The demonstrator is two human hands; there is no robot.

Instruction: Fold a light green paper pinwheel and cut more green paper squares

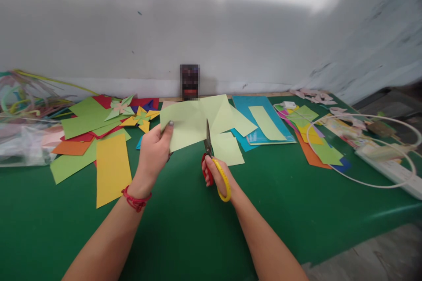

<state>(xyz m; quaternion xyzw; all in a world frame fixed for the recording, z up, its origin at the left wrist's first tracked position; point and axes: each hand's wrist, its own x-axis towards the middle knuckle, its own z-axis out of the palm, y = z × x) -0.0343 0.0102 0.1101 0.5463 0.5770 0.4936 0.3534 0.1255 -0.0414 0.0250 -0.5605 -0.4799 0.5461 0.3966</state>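
My left hand (154, 153) pinches the left part of a pale green sheet of paper (184, 125), thumb on top. In my right hand (216, 173) is a pair of scissors (224, 182) with one yellow and one red handle loop. Their blades point away from me and lie at the near edge of the sheet; whether they are cutting into it I cannot tell. Below the sheet's right side rests a smaller pale green piece (229, 149). More pale green paper (242, 122) extends to the right of the held sheet.
A green table (184, 228) runs along the wall. Coloured papers, a yellow sheet (112, 169) and folded paper pinwheels (141, 118) lie at left. Blue paper packs (263, 118) are right of centre. A white cable (359, 116) loops over a power strip (392, 173) at far right.
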